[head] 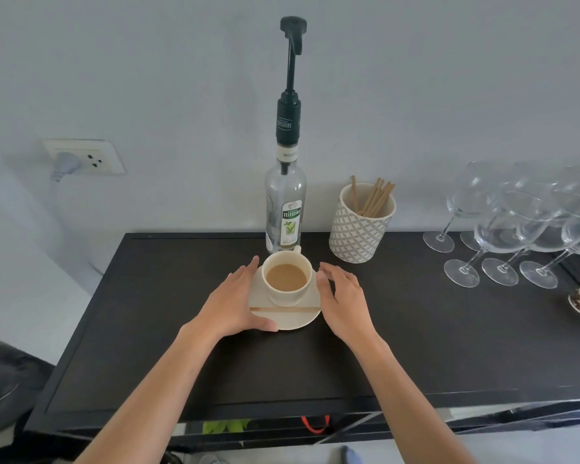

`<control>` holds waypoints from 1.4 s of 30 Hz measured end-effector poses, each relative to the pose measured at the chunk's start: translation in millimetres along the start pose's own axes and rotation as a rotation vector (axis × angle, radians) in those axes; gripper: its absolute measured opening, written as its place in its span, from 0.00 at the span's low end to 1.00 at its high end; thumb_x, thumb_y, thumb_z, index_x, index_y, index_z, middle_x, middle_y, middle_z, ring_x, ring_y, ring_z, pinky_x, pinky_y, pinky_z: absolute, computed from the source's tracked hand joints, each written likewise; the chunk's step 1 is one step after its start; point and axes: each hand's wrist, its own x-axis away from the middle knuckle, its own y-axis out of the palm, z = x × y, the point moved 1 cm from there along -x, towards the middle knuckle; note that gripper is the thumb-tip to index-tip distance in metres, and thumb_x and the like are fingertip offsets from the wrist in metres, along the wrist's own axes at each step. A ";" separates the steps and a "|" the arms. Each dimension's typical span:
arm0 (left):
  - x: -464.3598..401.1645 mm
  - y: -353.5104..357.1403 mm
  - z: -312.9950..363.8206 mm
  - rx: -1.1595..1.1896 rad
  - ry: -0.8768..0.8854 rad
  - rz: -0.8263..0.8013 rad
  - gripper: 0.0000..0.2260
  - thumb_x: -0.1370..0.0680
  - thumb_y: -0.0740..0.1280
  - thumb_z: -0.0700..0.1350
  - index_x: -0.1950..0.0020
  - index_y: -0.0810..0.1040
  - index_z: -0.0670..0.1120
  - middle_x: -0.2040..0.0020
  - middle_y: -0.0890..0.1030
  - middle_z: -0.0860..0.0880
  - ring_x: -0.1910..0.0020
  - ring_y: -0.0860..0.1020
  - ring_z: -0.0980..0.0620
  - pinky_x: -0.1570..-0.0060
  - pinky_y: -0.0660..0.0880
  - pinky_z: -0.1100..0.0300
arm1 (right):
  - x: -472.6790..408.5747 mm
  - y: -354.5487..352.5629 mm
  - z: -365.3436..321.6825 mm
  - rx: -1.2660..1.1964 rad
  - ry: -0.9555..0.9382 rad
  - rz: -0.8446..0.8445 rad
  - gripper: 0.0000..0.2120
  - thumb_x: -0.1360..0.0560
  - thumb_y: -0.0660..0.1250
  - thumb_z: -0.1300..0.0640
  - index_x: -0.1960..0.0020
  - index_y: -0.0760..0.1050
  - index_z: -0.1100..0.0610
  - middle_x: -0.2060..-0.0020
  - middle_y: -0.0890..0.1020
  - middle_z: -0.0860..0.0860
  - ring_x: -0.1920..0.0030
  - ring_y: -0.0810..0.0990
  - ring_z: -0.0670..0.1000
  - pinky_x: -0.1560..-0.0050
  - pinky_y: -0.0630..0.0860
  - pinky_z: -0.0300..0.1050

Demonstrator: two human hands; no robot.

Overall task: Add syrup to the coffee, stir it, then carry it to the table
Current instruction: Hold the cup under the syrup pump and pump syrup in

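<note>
Two hands flank the saucer [290, 321] — syrup bottle [284, 212], stick holder [360, 226] behind.

The dark counter [148, 329] lies bare left of and in front of the saucer [292, 321]. Just behind the cup [287, 279] stands the syrup bottle [284, 209], with the stirrer holder [360, 226] near on the right. Wine glasses [516, 229] crowd the far right.

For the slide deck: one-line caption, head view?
Both hands, left hand and right hand, flank a saucer holding coffee cup and stir stick.
</note>
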 end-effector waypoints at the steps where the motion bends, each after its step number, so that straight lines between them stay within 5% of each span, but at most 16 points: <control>1: -0.3 1.3 -0.6 -0.002 0.002 0.004 0.65 0.44 0.80 0.67 0.18 0.44 0.55 0.18 0.53 0.54 0.19 0.52 0.47 0.24 0.59 0.45 | -0.6 0.1 -0.1 0.004 -0.003 -0.003 0.21 0.14 0.56 0.48 0.23 0.68 0.51 0.25 0.73 0.47 0.20 0.60 0.50 0.21 0.62 0.53; 9: 3.1 2.9 5.8 0.017 0.099 0.063 0.56 0.41 0.80 0.63 0.19 0.55 0.54 0.23 0.64 0.55 0.23 0.62 0.51 0.29 0.65 0.52 | -4.7 -4.0 -7.2 0.030 -0.049 -0.060 0.24 0.19 0.68 0.61 0.26 0.70 0.48 0.32 0.78 0.45 0.26 0.69 0.49 0.28 0.65 0.46; 11: 3.4 1.2 14.3 0.112 0.142 0.122 0.47 0.41 0.82 0.59 0.25 0.65 0.58 0.33 0.73 0.60 0.30 0.69 0.54 0.35 0.69 0.55 | -5.4 -7.9 -9.3 0.031 -0.063 -0.093 0.26 0.22 0.70 0.62 0.26 0.70 0.47 0.33 0.79 0.45 0.28 0.71 0.48 0.30 0.67 0.45; 14: 2.5 1.2 27.1 0.278 0.136 0.211 0.39 0.40 0.84 0.52 0.33 0.70 0.62 0.46 0.74 0.67 0.41 0.73 0.59 0.40 0.72 0.56 | -5.4 -12.1 -10.0 0.028 -0.106 -0.132 0.29 0.25 0.74 0.62 0.27 0.71 0.48 0.35 0.80 0.45 0.37 0.72 0.41 0.39 0.64 0.30; 18: -2.9 4.7 32.5 0.388 0.126 0.237 0.35 0.41 0.85 0.51 0.44 0.70 0.70 0.47 0.78 0.67 0.44 0.76 0.63 0.43 0.73 0.62 | -6.0 -14.7 -8.1 0.014 -0.124 -0.146 0.31 0.26 0.76 0.61 0.27 0.72 0.48 0.36 0.80 0.44 0.39 0.71 0.38 0.41 0.63 0.29; 26: -7.2 6.1 32.2 0.406 0.072 0.269 0.37 0.44 0.86 0.52 0.38 0.77 0.57 0.47 0.82 0.61 0.47 0.79 0.64 0.50 0.72 0.69 | -8.1 -17.3 -6.5 0.003 -0.162 -0.129 0.31 0.27 0.71 0.67 0.27 0.74 0.47 0.35 0.81 0.45 0.38 0.71 0.36 0.49 0.63 0.15; 32: -0.7 -7.7 43.5 0.443 0.124 0.317 0.34 0.44 0.86 0.52 0.41 0.77 0.58 0.49 0.82 0.61 0.50 0.79 0.67 0.53 0.72 0.72 | -8.0 -26.8 -16.3 -0.055 -0.197 -0.074 0.33 0.28 0.69 0.69 0.27 0.75 0.46 0.36 0.82 0.43 0.35 0.76 0.39 0.43 0.66 0.22; 38: 6.4 -40.3 66.8 0.483 0.220 0.423 0.32 0.43 0.85 0.53 0.42 0.79 0.55 0.49 0.83 0.60 0.50 0.80 0.65 0.54 0.76 0.72 | -8.5 -51.9 -49.6 -0.172 -0.317 0.007 0.30 0.28 0.65 0.74 0.31 0.79 0.51 0.47 0.80 0.31 0.46 0.75 0.22 0.46 0.67 0.17; 42: 6.9 -67.8 81.1 0.487 0.271 0.473 0.32 0.42 0.85 0.50 0.42 0.79 0.52 0.49 0.82 0.59 0.50 0.80 0.66 0.55 0.75 0.72 | -15.5 -70.2 -71.9 -0.224 -0.375 0.033 0.29 0.27 0.62 0.75 0.34 0.81 0.51 0.47 0.83 0.33 0.45 0.78 0.26 0.46 0.68 0.19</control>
